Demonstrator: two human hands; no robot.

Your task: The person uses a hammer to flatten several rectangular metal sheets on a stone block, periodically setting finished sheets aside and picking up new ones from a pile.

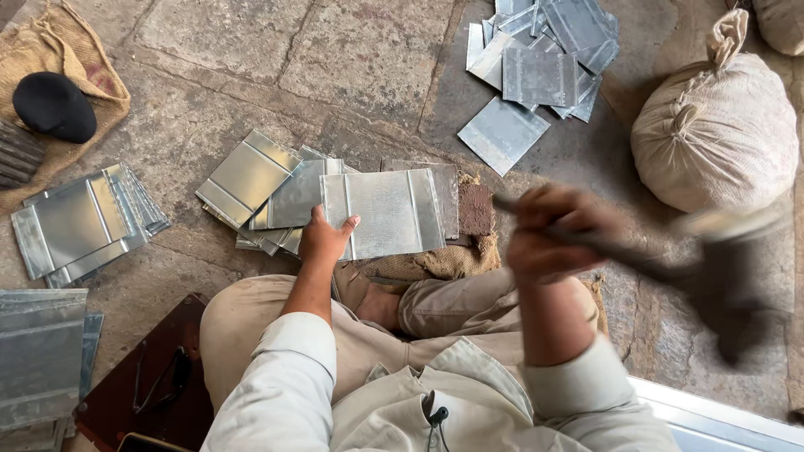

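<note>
Hammer (720,276) and right hand (548,234) blurred, hammer head indistinct; stacked metal sheets (38,360) cut by left edge; sack (783,21) clipped at top right corner; dark board (155,385) partly under knee and cut by the bottom edge.

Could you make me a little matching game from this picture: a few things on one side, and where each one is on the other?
Things:
1. folded metal sheet
2. hammer
3. tied cloth sack
4. black cap

Places:
A. lying on burlap at the upper left
B. gripped in the right hand, blurred
C. held at its edge by the left hand
D. sitting on the stone floor at the upper right

Pairs: 1-C, 2-B, 3-D, 4-A
</note>
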